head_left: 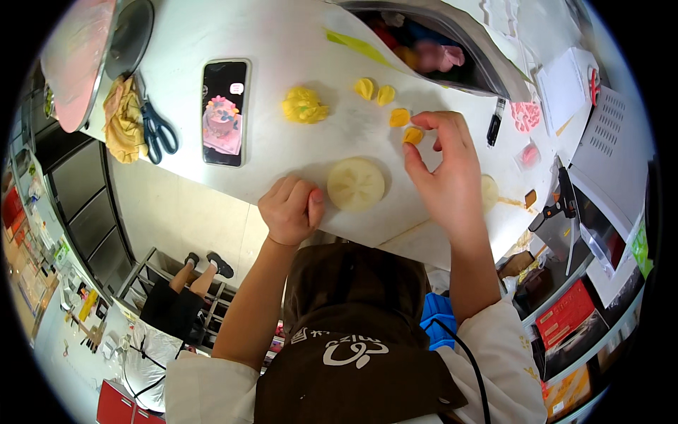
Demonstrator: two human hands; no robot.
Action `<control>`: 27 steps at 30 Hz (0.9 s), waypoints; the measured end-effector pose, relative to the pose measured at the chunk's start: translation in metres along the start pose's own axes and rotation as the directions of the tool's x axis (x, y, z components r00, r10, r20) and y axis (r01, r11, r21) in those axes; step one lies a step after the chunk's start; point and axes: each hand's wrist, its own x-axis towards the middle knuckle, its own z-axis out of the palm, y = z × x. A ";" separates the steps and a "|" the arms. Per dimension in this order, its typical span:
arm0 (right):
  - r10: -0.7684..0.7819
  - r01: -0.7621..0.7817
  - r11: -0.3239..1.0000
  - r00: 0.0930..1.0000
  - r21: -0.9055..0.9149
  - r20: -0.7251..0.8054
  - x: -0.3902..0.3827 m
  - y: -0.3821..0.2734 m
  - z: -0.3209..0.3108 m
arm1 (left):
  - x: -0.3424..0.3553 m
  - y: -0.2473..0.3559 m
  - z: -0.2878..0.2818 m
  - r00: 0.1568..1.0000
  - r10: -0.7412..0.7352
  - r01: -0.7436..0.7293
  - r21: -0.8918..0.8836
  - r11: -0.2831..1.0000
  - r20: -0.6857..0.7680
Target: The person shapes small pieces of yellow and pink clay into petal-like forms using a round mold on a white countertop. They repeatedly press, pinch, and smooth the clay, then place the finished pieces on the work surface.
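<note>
Head view: a small yellow-orange piece (412, 136) is pinched btwn thumb & index fingertip of the R hand (450, 162), at the white table (275, 42), up & to the right of a pale round disc (355, 185); whether it is lifted clear of the surface can't be told. Just beyond it, three similar petal-like pieces (385, 95) are laid in a loose row toward upper L. The L hand (288, 208) is curled into a fist near the table's front edge, left of the disc; whether anything is enclosed can't be told. Up & left of the disc, a ruffled yellow lump (304, 106) is placed; farther L, a phone (224, 113) is laid face up, w/ a pink cake pic displayed. At far L, dark-handled scissors (159, 131) are set next to a yellowish cloth (125, 121). A second pale disc (489, 191) is partly hidden by the R wrist. Farther R, a black marker (496, 121), a pink lacy ornament (525, 116) & a black glue gun (563, 194) are seen. At lower L, another person (169, 311) is partly shown.
</note>
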 end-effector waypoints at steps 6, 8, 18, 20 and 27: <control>-0.235 0.235 0.972 0.972 -0.023 0.025 0.028 -0.059 0.062 | 0.003 -0.001 -0.001 1.000 0.017 -0.017 0.016 1.000 0.003; -0.178 0.201 0.965 0.974 -0.171 0.142 0.044 -0.063 0.090 | 0.003 0.000 0.000 1.000 0.023 -0.023 0.009 1.000 0.015; 0.133 -0.250 0.863 0.951 0.438 0.280 -0.007 -0.080 0.068 | -0.002 -0.007 -0.003 0.991 0.128 -0.122 -0.120 0.985 0.041; 0.287 -0.425 0.605 0.905 0.673 0.313 -0.034 -0.060 0.080 | -0.003 -0.010 -0.003 0.987 0.158 -0.151 -0.167 0.974 0.031; 0.404 -0.296 -0.242 0.835 0.924 0.373 -0.081 -0.082 0.083 | -0.005 -0.017 -0.014 0.971 0.238 -0.218 -0.322 0.921 0.023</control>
